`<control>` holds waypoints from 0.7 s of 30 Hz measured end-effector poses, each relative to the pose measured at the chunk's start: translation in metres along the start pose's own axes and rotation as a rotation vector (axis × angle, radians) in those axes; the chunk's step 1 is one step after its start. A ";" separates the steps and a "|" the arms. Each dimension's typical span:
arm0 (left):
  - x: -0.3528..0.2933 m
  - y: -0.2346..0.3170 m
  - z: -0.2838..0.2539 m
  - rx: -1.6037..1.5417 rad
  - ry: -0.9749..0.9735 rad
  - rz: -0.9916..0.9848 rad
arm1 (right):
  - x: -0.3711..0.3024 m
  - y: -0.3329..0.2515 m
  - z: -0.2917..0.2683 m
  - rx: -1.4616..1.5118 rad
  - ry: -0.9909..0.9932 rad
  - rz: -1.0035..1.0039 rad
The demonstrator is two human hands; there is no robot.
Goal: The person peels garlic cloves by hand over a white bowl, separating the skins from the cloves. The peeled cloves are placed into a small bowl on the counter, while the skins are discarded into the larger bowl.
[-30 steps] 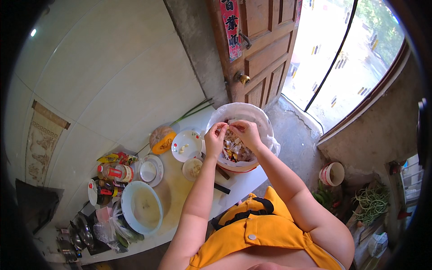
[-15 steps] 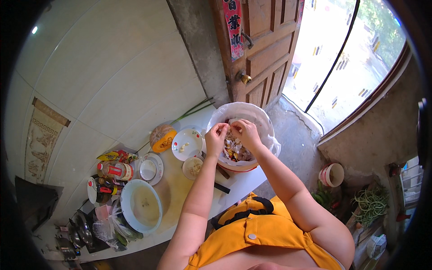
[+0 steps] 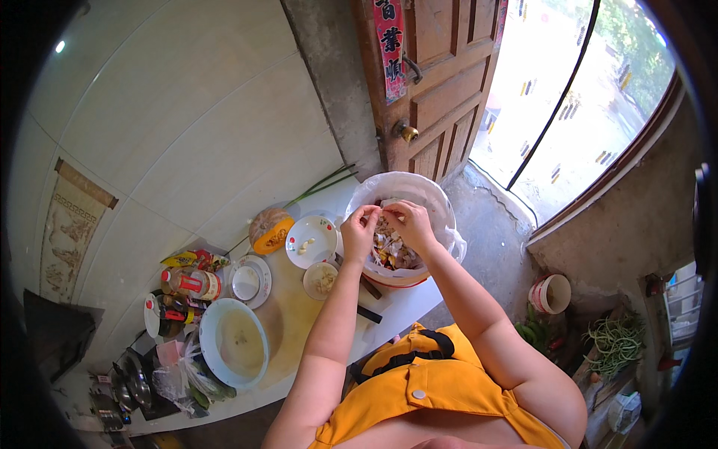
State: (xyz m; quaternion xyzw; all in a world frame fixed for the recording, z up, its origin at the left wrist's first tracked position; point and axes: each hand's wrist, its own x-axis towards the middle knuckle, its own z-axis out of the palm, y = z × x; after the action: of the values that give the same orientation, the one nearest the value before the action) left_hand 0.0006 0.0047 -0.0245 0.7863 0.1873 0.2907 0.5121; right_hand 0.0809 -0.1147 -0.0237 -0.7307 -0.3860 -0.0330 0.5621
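Note:
Above a bin lined with a white bag (image 3: pixel 430 196), my left hand (image 3: pixel 360 230) and my right hand (image 3: pixel 413 224) meet with fingers pinched together. Whatever sits between the fingertips is too small to make out. Below them, the bin holds a heap of peels and scraps (image 3: pixel 390 251). Left of my left hand stands a white plate with a flower pattern (image 3: pixel 320 227), holding a few pale cloves that look like peeled garlic (image 3: pixel 304 245). A small bowl (image 3: pixel 307 274) with more pale pieces (image 3: pixel 324 283) sits nearer, beside my left forearm.
On the counter are a cut pumpkin (image 3: pixel 271 230), green scallions (image 3: pixel 325 183), stacked white dishes (image 3: pixel 250 283), a bottle (image 3: pixel 193 283) and a blue basin of water (image 3: pixel 264 337). A black handle (image 3: pixel 369 314) lies near the counter's edge. Behind the bin, a wooden door (image 3: pixel 441 97) stands open.
Both hands stay pinched together over the bin, with only slight finger movement. The view has shifted a little; nothing else visibly moves.

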 end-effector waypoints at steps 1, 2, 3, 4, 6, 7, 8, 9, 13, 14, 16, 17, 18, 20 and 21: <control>0.000 0.000 0.000 0.013 -0.001 0.006 | 0.000 0.000 0.000 0.002 0.003 0.009; -0.001 0.003 0.000 0.026 -0.003 0.013 | 0.000 0.000 0.000 0.004 0.006 0.018; -0.001 0.005 0.000 0.039 -0.004 0.020 | 0.000 0.000 0.000 0.005 0.009 0.027; -0.001 0.005 0.000 0.033 0.001 0.023 | 0.000 0.001 0.000 -0.036 0.011 -0.008; -0.002 0.006 0.000 0.021 0.012 0.028 | 0.000 0.004 0.002 -0.118 0.014 -0.078; -0.002 0.005 0.000 0.013 0.013 0.017 | -0.001 0.005 0.002 -0.139 0.009 -0.081; -0.002 0.004 0.000 0.006 0.014 0.006 | -0.001 0.005 0.003 -0.161 0.005 -0.081; -0.002 0.003 0.000 -0.002 0.014 -0.005 | -0.002 0.004 0.004 -0.182 0.000 -0.082; -0.002 0.004 -0.001 0.055 -0.008 -0.048 | -0.004 0.008 0.007 -0.289 -0.013 -0.147; -0.001 0.003 -0.002 0.057 -0.014 -0.054 | -0.004 0.008 0.008 -0.296 -0.015 -0.169; -0.001 0.000 -0.002 0.038 -0.022 -0.057 | -0.004 0.009 0.009 -0.297 -0.012 -0.186; -0.001 0.000 0.000 0.017 -0.025 -0.052 | -0.004 0.010 0.009 -0.292 -0.006 -0.180; 0.000 -0.001 0.000 -0.004 -0.029 -0.047 | -0.003 0.011 0.009 -0.287 0.000 -0.174; -0.001 0.000 0.000 0.039 -0.072 -0.068 | -0.003 0.012 0.009 -0.278 0.009 -0.156; -0.001 0.000 0.000 0.060 -0.095 -0.079 | -0.003 0.012 0.009 -0.275 0.013 -0.146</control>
State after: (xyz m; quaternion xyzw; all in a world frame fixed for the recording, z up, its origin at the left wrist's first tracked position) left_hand 0.0000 0.0043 -0.0243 0.8061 0.2023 0.2269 0.5077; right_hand 0.0828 -0.1093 -0.0380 -0.7706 -0.4261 -0.1310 0.4554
